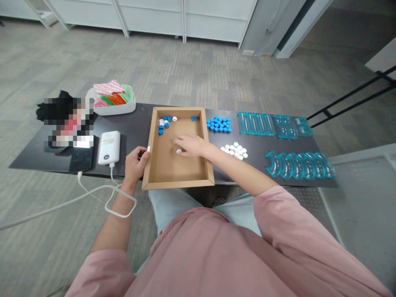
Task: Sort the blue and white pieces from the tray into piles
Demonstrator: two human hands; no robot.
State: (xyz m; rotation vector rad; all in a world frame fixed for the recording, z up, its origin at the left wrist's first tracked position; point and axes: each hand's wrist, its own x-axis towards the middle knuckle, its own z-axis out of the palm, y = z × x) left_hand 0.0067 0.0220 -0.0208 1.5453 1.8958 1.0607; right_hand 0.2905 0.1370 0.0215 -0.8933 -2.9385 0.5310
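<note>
A shallow cardboard tray (179,185) lies on the dark table before me. At its left wall, my left hand (135,163) is closed, pinching a small white piece (148,149). My right hand (191,145) reaches over the tray from the right, thumb and fingers apart. A white hexagonal piece (178,152) sits by its thumb tip; whether they touch I cannot tell. Several blue and white pieces (163,123) cluster in the tray's far left corner. One white piece (175,119) lies near them, and a lone blue piece (194,118) is at the far right.
Right of the tray are piles of blue pieces (219,124) and white pieces (236,151). Clear teal-edged straight parts (256,123) and curved parts (298,166) lie farther right. To the left are a white power bank (109,147) with cable, a phone (81,159) and a white basket (115,109).
</note>
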